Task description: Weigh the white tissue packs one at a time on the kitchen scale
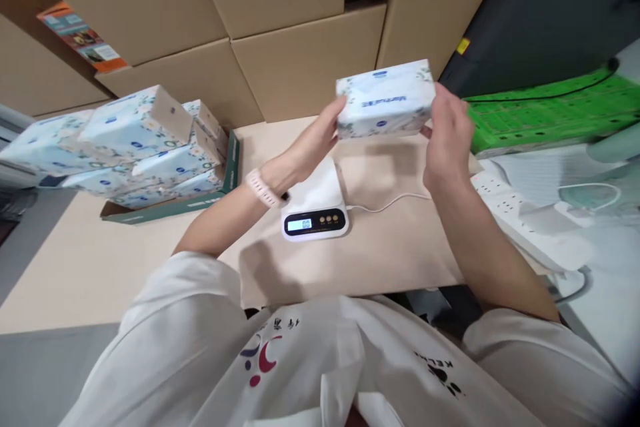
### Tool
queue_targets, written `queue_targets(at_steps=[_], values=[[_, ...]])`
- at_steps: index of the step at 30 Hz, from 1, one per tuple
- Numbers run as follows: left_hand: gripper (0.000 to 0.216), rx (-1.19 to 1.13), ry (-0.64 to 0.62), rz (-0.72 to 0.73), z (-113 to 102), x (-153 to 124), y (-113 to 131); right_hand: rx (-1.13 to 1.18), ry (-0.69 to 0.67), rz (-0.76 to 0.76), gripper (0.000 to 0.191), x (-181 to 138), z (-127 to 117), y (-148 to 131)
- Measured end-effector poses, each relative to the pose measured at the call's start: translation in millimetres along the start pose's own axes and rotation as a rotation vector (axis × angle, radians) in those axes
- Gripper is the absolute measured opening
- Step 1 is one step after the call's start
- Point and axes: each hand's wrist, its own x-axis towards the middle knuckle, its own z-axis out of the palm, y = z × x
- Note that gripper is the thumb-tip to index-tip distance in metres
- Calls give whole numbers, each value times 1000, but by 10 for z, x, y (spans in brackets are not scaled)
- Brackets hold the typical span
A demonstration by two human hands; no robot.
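Note:
A pack of tissues (pixel 385 99), white and pale blue with a leaf print, is held up over the table between my two hands. My left hand (pixel 319 138) grips its left end, and my right hand (pixel 449 130) is closed on the right end. Below and to the left of the pack lies a white digital scale (pixel 315 207), partly covered by my left forearm. Its lit display reads 0.0. Several similar tissue packs (pixel 135 123) are stacked in a low green tray (pixel 163 212) on the left.
Cardboard boxes (pixel 305 60) form a wall behind the table (pixel 390 247). A white cable (pixel 395 202) runs right from the scale. At right are a white power strip (pixel 530 220), a green slatted crate (pixel 550 110) and a dark grey bin (pixel 540 20).

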Motion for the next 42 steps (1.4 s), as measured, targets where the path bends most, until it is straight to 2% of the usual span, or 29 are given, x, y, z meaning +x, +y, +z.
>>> queue_targets(at_steps=[1,4,6,8,11,14,18,21,25,29,34,42], values=[[49,6,34,-8,-81,-327,63,33,24,17,62,-213,117,-176],[48,26,132,-73,-274,-1106,43,93,-62,66,60,-793,476,-572],[50,32,194,-109,-369,-1397,-92,112,-135,106,60,-1046,671,-662],[52,30,238,-120,-444,-1534,-243,122,-179,154,62,-1186,798,-640],[53,32,235,-85,-532,-1600,-404,116,-197,212,60,-1269,863,-528],[58,52,242,-61,-628,-1645,-494,117,-212,265,57,-1288,821,-431],[72,67,440,-41,-787,-1708,-601,139,-208,315,62,-1216,728,-353],[73,32,504,24,-861,-1729,-675,134,-163,302,70,-1144,701,-316],[69,-52,496,24,-868,-1760,-751,130,-120,218,69,-1166,701,-290],[62,-178,467,-26,-853,-1802,-809,116,-155,136,64,-1248,668,-237],[59,-349,434,2,-848,-1827,-837,135,-136,68,64,-1276,629,-95],[60,-377,421,12,-867,-1839,-823,132,-177,53,56,-1315,591,-81]])
